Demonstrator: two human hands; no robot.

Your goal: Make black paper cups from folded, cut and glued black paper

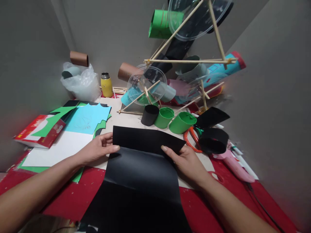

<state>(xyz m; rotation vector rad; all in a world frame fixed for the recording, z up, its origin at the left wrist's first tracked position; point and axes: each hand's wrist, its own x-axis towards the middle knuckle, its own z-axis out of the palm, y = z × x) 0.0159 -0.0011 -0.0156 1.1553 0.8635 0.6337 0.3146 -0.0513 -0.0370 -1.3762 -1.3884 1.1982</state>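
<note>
A large sheet of black paper (143,174) stretches from the bottom edge of the view toward the middle, its far end folded up into a strip. My left hand (103,147) pinches the strip's left end, thumb in front. At the right end, my right hand (187,160) grips the same fold between thumb and fingers. Just beyond the fold stand a black paper tube (150,115) and two green paper tubes (182,123). Orange-handled scissors (193,139) lie close to my right hand, partly under a black paper roll (213,140).
A pink glue gun (236,165) with a cord lies at the right. Stick frames (189,61) with clear plastic lids rise at the back. Colored paper sheets (87,118) and a red box (40,129) lie left. A yellow bottle (106,85) stands near a plastic bag (82,82).
</note>
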